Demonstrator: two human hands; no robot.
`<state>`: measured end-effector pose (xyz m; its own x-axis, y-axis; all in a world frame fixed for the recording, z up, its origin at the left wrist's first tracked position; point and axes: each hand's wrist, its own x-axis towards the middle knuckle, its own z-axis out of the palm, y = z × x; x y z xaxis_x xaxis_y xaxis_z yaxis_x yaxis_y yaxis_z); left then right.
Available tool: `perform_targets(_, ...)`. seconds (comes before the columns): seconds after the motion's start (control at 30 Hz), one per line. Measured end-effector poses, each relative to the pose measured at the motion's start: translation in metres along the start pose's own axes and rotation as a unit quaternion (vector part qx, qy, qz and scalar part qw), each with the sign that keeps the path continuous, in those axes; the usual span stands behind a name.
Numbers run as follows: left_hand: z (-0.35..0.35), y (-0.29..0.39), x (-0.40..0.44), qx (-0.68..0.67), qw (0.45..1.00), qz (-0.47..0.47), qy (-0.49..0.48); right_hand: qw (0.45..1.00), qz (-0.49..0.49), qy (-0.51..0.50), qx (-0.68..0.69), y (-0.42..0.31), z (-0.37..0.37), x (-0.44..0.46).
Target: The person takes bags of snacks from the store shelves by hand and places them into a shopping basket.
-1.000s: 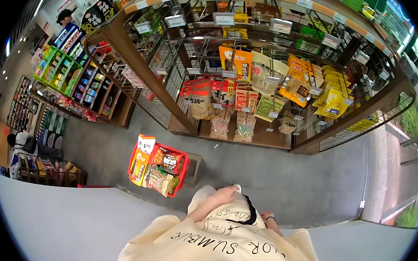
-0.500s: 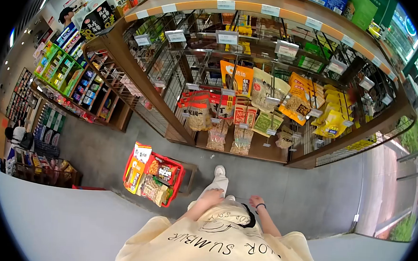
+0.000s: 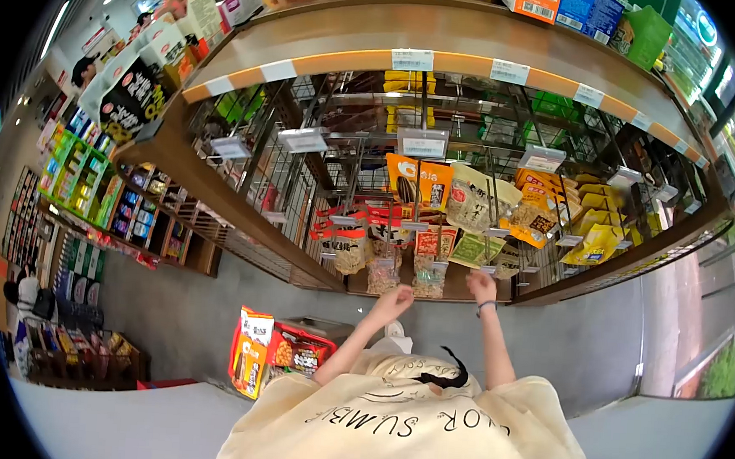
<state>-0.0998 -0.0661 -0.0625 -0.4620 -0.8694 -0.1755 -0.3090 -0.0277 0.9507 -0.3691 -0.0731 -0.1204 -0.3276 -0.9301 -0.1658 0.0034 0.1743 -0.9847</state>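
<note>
My left hand (image 3: 393,301) reaches forward with loosely bent fingers, just below a clear bag of mixed snacks (image 3: 383,276) hanging on the rack. It holds nothing that I can see. My right hand (image 3: 480,283), a dark band on its wrist, is raised near the lower edge of a green snack bag (image 3: 476,250); whether it touches the bag I cannot tell. Between the hands hangs a red-topped clear bag (image 3: 430,271). Above are an orange bag (image 3: 419,182) and a pale bag (image 3: 468,204).
A red shopping basket (image 3: 320,342) holding several snack bags stands on the floor to my left. Yellow bags (image 3: 594,242) hang at the rack's right side. Wooden shelf edges (image 3: 462,63) with price tags run across the top. A person (image 3: 84,69) is far back on the left.
Both hands have risen from near my waist and stretched forward to the lower hanging bags. My view has moved closer to the rack, and my shirt now partly covers the basket.
</note>
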Motion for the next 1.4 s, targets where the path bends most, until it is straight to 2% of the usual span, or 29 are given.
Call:
perform_targets(0.03, -0.009, 0.005, 0.012, -0.01, 0.999, 0.03, 0.037, 1.0, -0.015, 0.009, -0.022, -0.016, 0.009, 0.015)
perform_targets(0.07, -0.02, 0.007, 0.028, -0.008, 0.999, 0.032, 0.031, 0.998, -0.052, 0.021, -0.026, -0.028, 0.019, 0.032)
perform_targets(0.2, -0.06, 0.01, 0.08, -0.053, 0.988, 0.065, 0.128, 0.988, -0.139, 0.043, -0.061, -0.073, 0.06, 0.073)
perform_targets(0.23, -0.068, 0.019, 0.089, 0.001, 0.984, 0.075, 0.161, 0.983, -0.159, 0.049, -0.081, -0.081, 0.069, 0.081)
perform_targets(0.27, -0.077, 0.027, 0.096, 0.03, 0.987, 0.067, 0.141, 0.983, -0.154, 0.052, -0.082, -0.088, 0.075, 0.085)
perform_targets(0.33, -0.086, 0.034, 0.112, 0.052, 0.983, 0.122, 0.131, 0.981, -0.149, 0.094, -0.076, -0.117, 0.084, 0.085)
perform_targets(0.47, -0.098, 0.054, 0.142, 0.04, 0.982, 0.063, 0.175, 0.986, -0.15, 0.061, -0.039, -0.121, 0.095, 0.105)
perform_targets(0.53, -0.112, 0.071, 0.149, -0.09, 0.977, -0.004, 0.194, 0.973, -0.214, 0.034, -0.075, -0.128, 0.102, 0.107)
perform_targets(0.6, -0.122, 0.086, 0.152, -0.161, 0.963, 0.095, 0.193, 0.976, -0.201, 0.024, -0.085, -0.13, 0.106, 0.109)
perform_targets(0.63, -0.125, 0.069, 0.158, -0.171, 0.975, 0.042, 0.134, 0.976, -0.191, 0.024, -0.106, -0.131, 0.109, 0.109)
perform_targets(0.67, -0.124, 0.061, 0.162, -0.173, 0.975, 0.039, 0.132, 0.975, -0.18, 0.024, -0.127, -0.132, 0.11, 0.109)
perform_targets(0.73, -0.124, 0.057, 0.168, -0.205, 0.966, 0.107, 0.114, 0.973, -0.167, 0.034, -0.155, -0.133, 0.111, 0.11)
perform_targets(0.83, -0.131, 0.078, 0.166, -0.189, 0.97, 0.107, 0.113, 0.974, -0.127, 0.003, -0.19, -0.13, 0.111, 0.109)
perform_targets(0.87, -0.132, 0.082, 0.163, -0.181, 0.971, 0.108, 0.115, 0.978, -0.124, -0.007, -0.169, -0.128, 0.111, 0.108)
perform_targets(0.9, -0.122, 0.081, 0.159, -0.163, 0.965, 0.082, 0.186, 0.981, -0.123, -0.018, -0.148, -0.125, 0.111, 0.108)
perform_targets(0.97, -0.122, 0.055, 0.162, -0.16, 0.966, 0.081, 0.186, 0.984, -0.122, -0.034, -0.127, -0.124, 0.111, 0.103)
perform_targets(1.03, -0.118, 0.048, 0.154, -0.182, 0.963, 0.06, 0.192, 0.99, -0.062, -0.059, -0.108, -0.123, 0.11, 0.092)
perform_targets(1.07, -0.117, 0.044, 0.15, -0.183, 0.962, 0.059, 0.197, 0.99, -0.062, -0.064, -0.109, -0.117, 0.111, 0.089)
perform_targets(1.13, -0.114, 0.037, 0.144, -0.214, 0.959, 0.037, 0.181, 0.993, -0.067, -0.094, -0.038, -0.108, 0.114, 0.084)
perform_targets(1.17, -0.111, 0.034, 0.139, -0.232, 0.955, 0.011, 0.185, 0.991, -0.085, -0.09, 0.045, -0.101, 0.118, 0.079)
perform_targets(1.2, -0.11, 0.038, 0.133, -0.234, 0.953, 0.01, 0.191, 0.991, -0.084, -0.097, 0.043, -0.102, 0.117, 0.074)
perform_targets(1.27, -0.108, 0.048, 0.121, -0.261, 0.945, -0.047, 0.193, 0.996, -0.022, -0.089, -0.007, -0.104, 0.116, 0.065)
perform_targets(1.3, -0.106, 0.052, 0.115, -0.256, 0.943, -0.056, 0.204, 0.995, -0.058, -0.081, 0.011, -0.1, 0.118, 0.063)
perform_targets(1.33, -0.102, 0.052, 0.11, -0.256, 0.943, -0.055, 0.207, 0.995, -0.059, -0.084, 0.011, -0.096, 0.118, 0.06)
perform_targets(1.4, -0.094, 0.053, 0.1, -0.237, 0.938, 0.034, 0.251, 0.995, -0.065, -0.066, 0.029, -0.093, 0.117, 0.05)
